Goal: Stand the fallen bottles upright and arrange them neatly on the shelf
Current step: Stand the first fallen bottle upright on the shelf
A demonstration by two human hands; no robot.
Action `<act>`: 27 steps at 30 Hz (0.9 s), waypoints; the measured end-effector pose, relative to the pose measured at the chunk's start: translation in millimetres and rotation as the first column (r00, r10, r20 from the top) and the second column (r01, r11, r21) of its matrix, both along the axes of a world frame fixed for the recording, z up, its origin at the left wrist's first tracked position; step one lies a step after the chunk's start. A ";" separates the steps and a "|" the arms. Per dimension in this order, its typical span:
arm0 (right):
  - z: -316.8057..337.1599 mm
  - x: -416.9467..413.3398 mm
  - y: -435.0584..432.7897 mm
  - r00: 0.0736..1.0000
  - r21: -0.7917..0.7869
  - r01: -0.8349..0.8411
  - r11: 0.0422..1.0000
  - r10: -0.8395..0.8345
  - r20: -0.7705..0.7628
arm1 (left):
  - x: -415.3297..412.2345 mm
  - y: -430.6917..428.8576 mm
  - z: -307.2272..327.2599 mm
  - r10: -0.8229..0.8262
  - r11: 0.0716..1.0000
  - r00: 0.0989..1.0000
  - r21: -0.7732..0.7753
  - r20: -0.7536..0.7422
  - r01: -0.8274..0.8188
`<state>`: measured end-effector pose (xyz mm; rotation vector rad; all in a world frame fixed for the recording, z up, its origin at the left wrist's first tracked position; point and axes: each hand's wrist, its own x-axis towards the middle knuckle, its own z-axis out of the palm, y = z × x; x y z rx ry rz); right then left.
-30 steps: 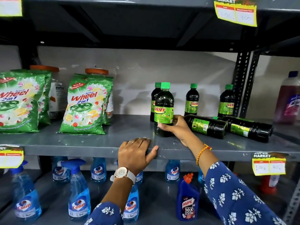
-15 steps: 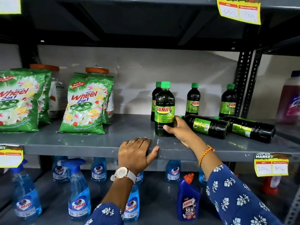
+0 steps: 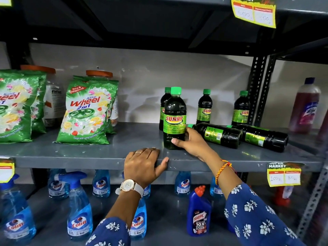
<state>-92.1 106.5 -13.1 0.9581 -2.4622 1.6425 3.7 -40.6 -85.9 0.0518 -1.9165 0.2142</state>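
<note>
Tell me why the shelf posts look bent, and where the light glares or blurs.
Head view: the wide lens bows the perforated steel upright near the right edge; soft bottle shadows fall on the white back wall; glare streaks the fallen dark green-capped bottles; the blue spray bottle at the lower left corner is blurred.

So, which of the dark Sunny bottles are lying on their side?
Two: the fallen bottle beside the right hand, and the fallen one right of it. The others stand upright.

right hand (image 3: 190, 141) gripping upright Sunny bottle (image 3: 174, 119), two bottles (image 3: 218, 134) fallen
</note>
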 end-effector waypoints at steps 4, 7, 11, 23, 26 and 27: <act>-0.3 17.2 12.7 0.997 0.063 -0.028 0.998 0.032 -0.063 | 0.8 1.1 0.3 0.009 1.000 1.000 0.026 0.021 -0.010; -0.4 26.1 17.8 0.995 0.092 -0.015 0.996 0.023 -0.093 | 1.9 1.5 0.6 0.017 0.999 0.998 0.032 0.053 -0.019; 0.2 33.1 22.4 0.992 0.120 -0.013 0.993 0.028 -0.124 | 2.1 2.1 0.8 -0.001 0.999 0.999 0.037 0.053 -0.001; 3.7 19.0 39.3 0.995 0.171 -0.023 0.985 0.040 -0.097 | 7.7 27.1 3.6 -0.163 0.927 0.982 0.325 -0.099 0.187; 24.1 -8.3 70.7 0.951 0.022 0.217 0.976 -0.207 -0.230 | 4.1 67.6 6.2 -0.308 0.934 0.945 0.152 -0.113 0.322; 31.0 -21.3 79.9 0.906 0.021 0.304 0.952 -0.282 -0.315 | -0.7 82.5 7.2 -0.343 0.935 0.939 0.080 -0.039 0.345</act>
